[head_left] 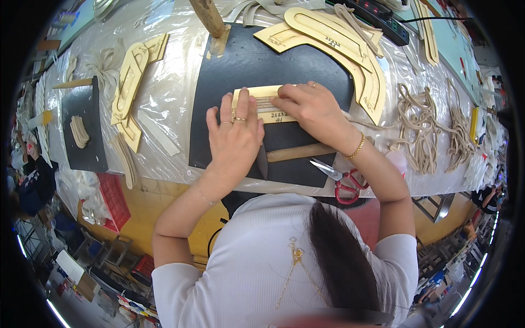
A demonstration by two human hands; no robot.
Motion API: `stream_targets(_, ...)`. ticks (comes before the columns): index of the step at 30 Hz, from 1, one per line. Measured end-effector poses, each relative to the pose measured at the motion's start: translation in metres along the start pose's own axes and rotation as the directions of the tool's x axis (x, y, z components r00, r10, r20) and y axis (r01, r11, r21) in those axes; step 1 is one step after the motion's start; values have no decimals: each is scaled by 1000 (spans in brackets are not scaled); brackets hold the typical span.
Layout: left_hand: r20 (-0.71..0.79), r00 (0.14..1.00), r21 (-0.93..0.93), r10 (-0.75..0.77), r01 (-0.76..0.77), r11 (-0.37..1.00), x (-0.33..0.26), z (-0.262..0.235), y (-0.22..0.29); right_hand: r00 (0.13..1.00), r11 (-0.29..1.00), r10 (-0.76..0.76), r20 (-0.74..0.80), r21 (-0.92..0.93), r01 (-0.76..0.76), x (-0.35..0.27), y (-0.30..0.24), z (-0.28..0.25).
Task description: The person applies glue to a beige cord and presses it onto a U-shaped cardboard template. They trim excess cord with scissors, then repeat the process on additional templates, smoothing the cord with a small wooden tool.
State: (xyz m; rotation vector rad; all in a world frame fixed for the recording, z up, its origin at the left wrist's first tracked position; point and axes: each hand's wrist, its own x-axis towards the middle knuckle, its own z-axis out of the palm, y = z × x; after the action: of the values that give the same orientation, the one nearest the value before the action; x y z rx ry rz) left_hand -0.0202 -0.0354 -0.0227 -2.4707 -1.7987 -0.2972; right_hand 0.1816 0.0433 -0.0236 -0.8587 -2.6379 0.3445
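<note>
A pale yellow slotted template [276, 117] lies on a black mat [219, 76], with rows of beige cord [264, 104] side by side in its slot. My left hand [235, 136] rests on the template's left end, fingers stretched out and slightly apart. Over the right part of the slot, the fingers of my right hand [317, 109] are bent and pressed together on the cord; their tips partly hide it. Beyond my right wrist the cord runs toward a loose tangle [418, 128]. A hammer with a wooden handle [298, 152] lies just below the template.
Red-handled scissors [347, 186] lie at the mat's near right edge. More yellow templates [328, 41] are stacked at the far right, others [131, 76] at the left. A wooden post [209, 19] stands at the back. A small black board [87, 136] carries a cord piece [79, 132].
</note>
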Motion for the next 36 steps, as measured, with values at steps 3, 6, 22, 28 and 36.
stream_targets(3,-17,1000,-193,21,-24,981,4,3,16,999,998,-29,-22,-61,27,-1,-1,-2)
stream_targets(6,-11,1000,-348,28,-30,937,5,10,28,997,996,66,-45,60,-63,-7,0,-7)
stream_targets(22,55,998,-172,29,-19,985,9,19,37,969,966,225,-101,154,-208,-46,20,-17)
stream_targets(28,99,994,-107,53,-42,993,12,19,37,984,990,140,-109,15,-140,-47,22,-15)
stream_targets(36,101,995,-157,21,-5,988,20,21,61,979,969,180,-99,-153,-194,-54,14,-17)
